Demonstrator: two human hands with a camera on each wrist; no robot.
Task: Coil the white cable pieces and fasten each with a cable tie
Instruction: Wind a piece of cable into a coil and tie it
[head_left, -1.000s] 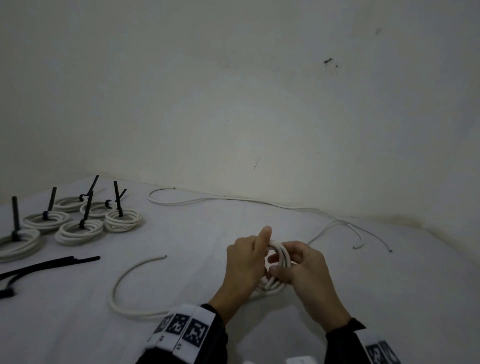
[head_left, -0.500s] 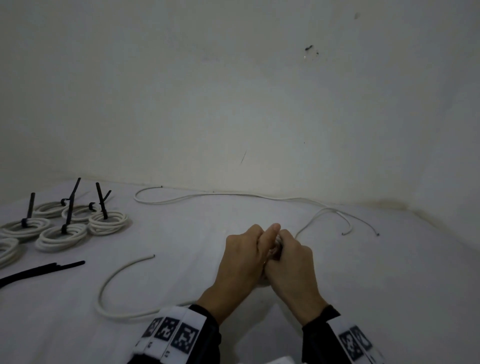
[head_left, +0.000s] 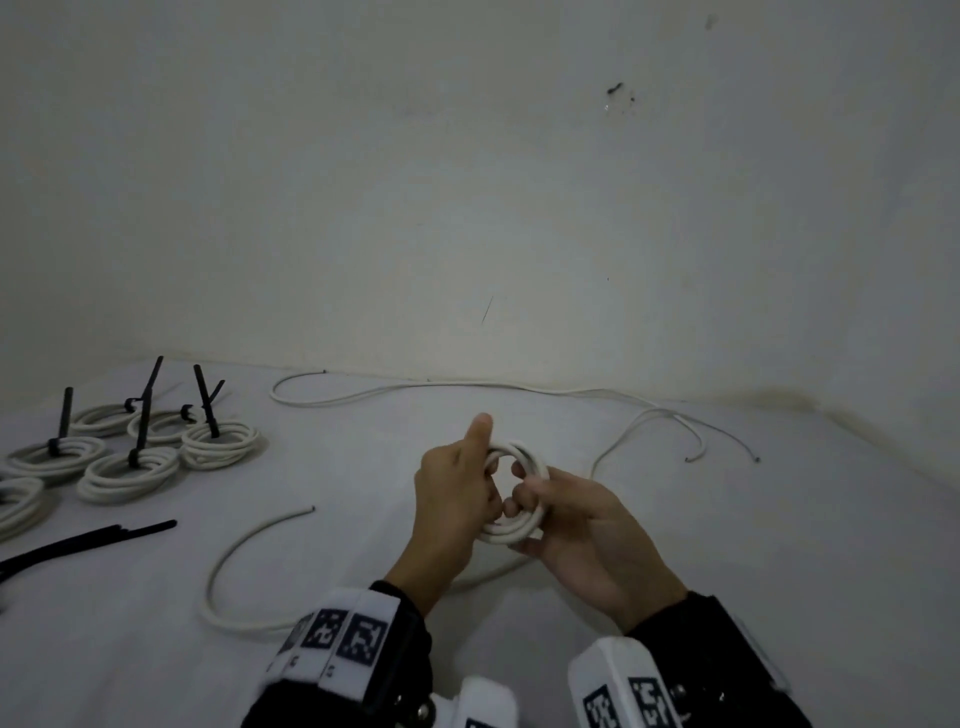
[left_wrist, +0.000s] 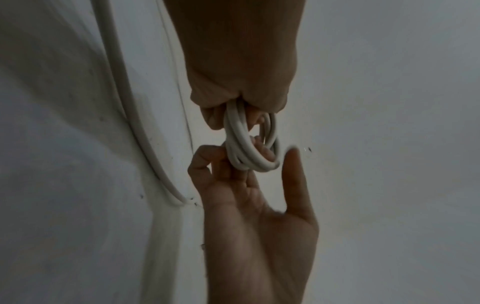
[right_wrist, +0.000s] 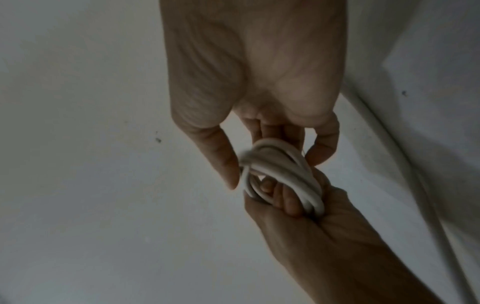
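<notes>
Head view: pale cloth-covered surface against a bare wall, both hands raised just above it, left hand and right hand each curled round opposite sides of a small white cable coil, its free tail trailing left on the cloth near tied coils and spare black cable ties. Left wrist view: left fingers clamp several turns at the top, right fingers hooked through the loop below. Right wrist view: same grip, slightly blurred; cable looks light, springy, smooth, so likely best pinched across all turns where they bunch.
</notes>
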